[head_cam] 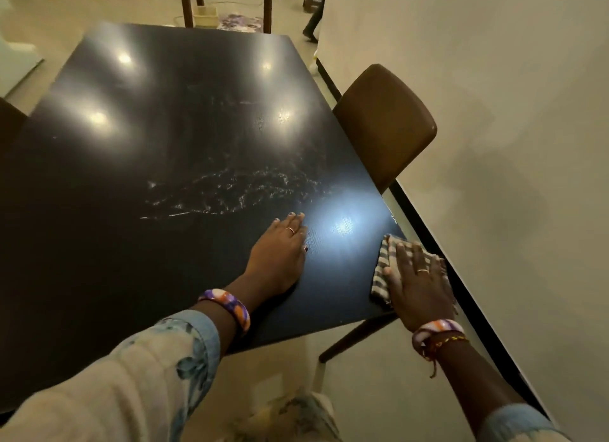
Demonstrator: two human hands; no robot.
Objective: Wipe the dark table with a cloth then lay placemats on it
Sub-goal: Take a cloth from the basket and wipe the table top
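Note:
The dark table [131, 165] fills the left and middle of the view, with wet streaks [230, 191] across its middle. A grey-and-white striped cloth [384, 263] lies at the table's near right corner. My right hand [417, 283] presses flat on the cloth with straight fingers. My left hand [280, 257] rests flat on the bare tabletop, to the left of the cloth, with its fingers straight. No placemats are in view.
A brown chair [385, 122] stands tucked at the table's right side, close to a pale wall [494, 112]. More chair legs [188, 3], a small cream box [205, 15] and a patterned item [242, 21] sit beyond the far edge. Another chair back [8, 122] shows at the left.

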